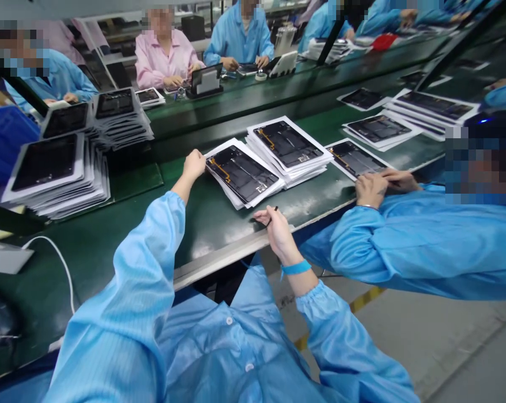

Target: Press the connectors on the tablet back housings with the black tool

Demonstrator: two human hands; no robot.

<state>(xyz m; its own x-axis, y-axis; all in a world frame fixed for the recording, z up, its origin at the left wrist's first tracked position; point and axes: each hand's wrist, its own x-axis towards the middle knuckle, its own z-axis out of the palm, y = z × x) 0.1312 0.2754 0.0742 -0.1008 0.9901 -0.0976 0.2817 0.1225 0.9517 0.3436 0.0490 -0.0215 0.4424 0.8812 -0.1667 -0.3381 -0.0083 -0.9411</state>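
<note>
My left hand (195, 163) is closed at the left corner of a tablet housing (241, 172). This dark housing shows an orange flex strip inside and lies on white sheets. My right hand (278, 230) holds a thin black stick-like tool (272, 216), just below the near edge of that housing; the exact kind of tool is too small to tell. Behind and to the right rests a stack of similar housings (290, 144) layered with white sheets. It touches or overlaps the housing at my left hand.
A co-worker's hands (373, 187) work on another housing (357, 158) at my right. Tall stacks of housings (47, 165) stand at the left beside a blue bin (7, 143). A white cable (64, 263) crosses the green bench (160, 224). Several people sit across the line.
</note>
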